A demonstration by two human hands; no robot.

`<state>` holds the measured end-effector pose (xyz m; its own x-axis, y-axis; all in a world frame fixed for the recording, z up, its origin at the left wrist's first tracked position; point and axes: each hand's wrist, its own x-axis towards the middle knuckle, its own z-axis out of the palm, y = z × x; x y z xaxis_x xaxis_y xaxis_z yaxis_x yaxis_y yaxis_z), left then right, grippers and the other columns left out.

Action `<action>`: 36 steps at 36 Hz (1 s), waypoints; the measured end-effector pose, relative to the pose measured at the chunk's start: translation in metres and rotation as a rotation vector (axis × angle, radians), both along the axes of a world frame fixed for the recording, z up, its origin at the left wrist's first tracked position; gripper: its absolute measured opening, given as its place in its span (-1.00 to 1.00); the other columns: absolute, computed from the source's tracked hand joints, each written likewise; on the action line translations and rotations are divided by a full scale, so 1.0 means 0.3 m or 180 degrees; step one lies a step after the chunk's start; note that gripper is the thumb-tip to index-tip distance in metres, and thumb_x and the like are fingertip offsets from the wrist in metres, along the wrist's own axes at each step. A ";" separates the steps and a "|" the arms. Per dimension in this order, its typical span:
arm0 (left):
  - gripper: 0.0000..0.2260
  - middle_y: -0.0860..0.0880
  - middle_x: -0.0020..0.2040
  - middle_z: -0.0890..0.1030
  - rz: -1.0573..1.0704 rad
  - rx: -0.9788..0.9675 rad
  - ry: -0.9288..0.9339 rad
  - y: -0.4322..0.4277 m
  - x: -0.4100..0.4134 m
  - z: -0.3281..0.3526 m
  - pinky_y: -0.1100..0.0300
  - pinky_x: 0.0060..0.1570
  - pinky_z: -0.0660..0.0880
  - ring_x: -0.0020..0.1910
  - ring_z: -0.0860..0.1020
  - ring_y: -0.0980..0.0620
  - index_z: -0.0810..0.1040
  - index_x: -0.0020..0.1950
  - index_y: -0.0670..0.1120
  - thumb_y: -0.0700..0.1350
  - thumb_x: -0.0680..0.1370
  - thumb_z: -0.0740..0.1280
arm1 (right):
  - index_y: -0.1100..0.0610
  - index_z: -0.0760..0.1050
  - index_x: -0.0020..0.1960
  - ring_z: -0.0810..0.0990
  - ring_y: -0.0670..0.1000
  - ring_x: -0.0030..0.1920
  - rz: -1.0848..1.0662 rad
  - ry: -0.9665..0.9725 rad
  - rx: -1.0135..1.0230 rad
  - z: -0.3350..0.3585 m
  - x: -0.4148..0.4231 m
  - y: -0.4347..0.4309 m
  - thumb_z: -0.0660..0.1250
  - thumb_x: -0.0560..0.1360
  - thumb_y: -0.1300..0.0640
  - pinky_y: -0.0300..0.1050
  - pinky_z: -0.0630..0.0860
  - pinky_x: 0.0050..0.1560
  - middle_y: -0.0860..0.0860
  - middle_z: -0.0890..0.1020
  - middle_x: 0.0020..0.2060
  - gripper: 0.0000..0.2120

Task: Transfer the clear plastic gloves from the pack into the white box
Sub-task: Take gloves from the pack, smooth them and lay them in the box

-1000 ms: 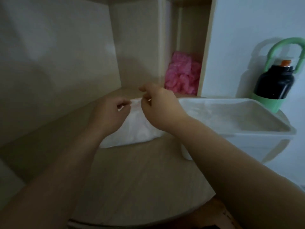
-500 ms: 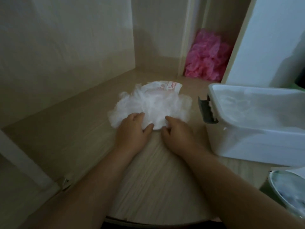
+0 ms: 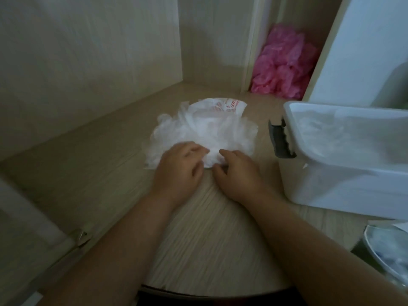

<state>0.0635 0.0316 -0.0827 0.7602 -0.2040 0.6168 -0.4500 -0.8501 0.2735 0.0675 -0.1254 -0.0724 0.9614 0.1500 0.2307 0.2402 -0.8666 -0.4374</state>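
Left hand [image 3: 178, 168] sat on the near edge of the clear gloves [image 3: 198, 133], fingers curled down into the plastic and gripping it. Right hand [image 3: 238, 173] was just beside it at its 3 o'clock, index finger and thumb bent around the same near edge, also grasping; slight blur on both. The two hands were close but not touching. The gloves lay as a loose crumpled heap on the desk [image 3: 198, 239], at 12 o'clock from the hands and spread wider than both together. The pack [image 3: 223, 106], a thin wrapper with red print, lay at the heap's far side at 12 o'clock, touching the gloves and partly under them. The white box [image 3: 331, 173] stood open on the desk at 3 o'clock from the hands, apart from the heap, with a grey latch [image 3: 280, 140] on its side facing the gloves; something hazy showed inside, couldn't tell what. At 1 o'clock, further back, a bunch of pink gloves [image 3: 284, 65] sat in a narrow cubby between wood-grain panels. At 5 o'clock, by the frame corner, was a blurred round container [image 3: 386, 257], near the box.
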 end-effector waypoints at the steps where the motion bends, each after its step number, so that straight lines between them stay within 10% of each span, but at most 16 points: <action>1: -0.59 -0.16 0.17 0.59 -0.0027 0.0184 0.0282 -0.003 0.001 -0.005 -0.06 0.14 0.49 0.18 0.53 -0.15 0.56 0.25 -0.18 -0.04 0.49 0.16 | 0.10 0.35 0.41 0.45 0.11 0.25 -0.0010 0.0013 0.0104 0.000 -0.002 -0.002 0.20 0.55 0.03 -0.03 0.37 0.25 0.10 0.50 0.26 -0.56; 8: -0.55 -0.06 0.43 0.40 0.0657 0.0356 0.0837 -0.006 0.014 -0.007 0.06 0.31 0.29 0.39 0.35 -0.03 0.39 0.43 -0.11 0.10 0.62 0.13 | 0.12 0.32 0.43 0.44 0.10 0.28 -0.0029 -0.0001 0.0214 -0.002 -0.006 -0.006 0.21 0.54 0.07 -0.04 0.36 0.29 0.10 0.49 0.28 -0.53; 22: -0.84 -0.05 -0.15 0.70 0.0156 -0.0308 -0.0019 0.012 0.010 -0.006 0.21 -0.03 0.48 -0.15 0.65 -0.04 0.69 -0.21 -0.15 -0.13 0.42 0.33 | 0.11 0.27 0.46 0.35 0.06 0.35 0.0017 -0.0032 0.0727 -0.001 -0.003 -0.012 0.28 0.51 0.07 -0.08 0.27 0.33 0.07 0.40 0.36 -0.46; 30: -0.85 -0.17 0.06 0.54 0.0301 -0.0998 -0.0901 -0.007 -0.007 0.007 0.43 0.21 0.23 0.14 0.43 0.01 0.59 -0.07 -0.18 -0.13 0.53 0.27 | 0.12 0.07 0.52 0.28 0.05 0.40 0.0034 -0.0012 0.0866 -0.001 -0.006 -0.008 0.32 0.48 -0.02 -0.10 0.26 0.34 0.08 0.31 0.42 -0.28; 36: -0.75 0.10 0.20 0.39 0.0080 -0.2283 0.0326 0.007 -0.002 0.015 0.19 0.25 0.40 0.18 0.37 0.26 0.42 0.07 0.14 -0.03 0.47 0.41 | 0.13 0.08 0.51 0.39 0.07 0.31 0.0068 0.0077 0.0597 0.009 -0.013 -0.007 0.32 0.46 -0.09 -0.06 0.35 0.24 0.07 0.41 0.34 -0.25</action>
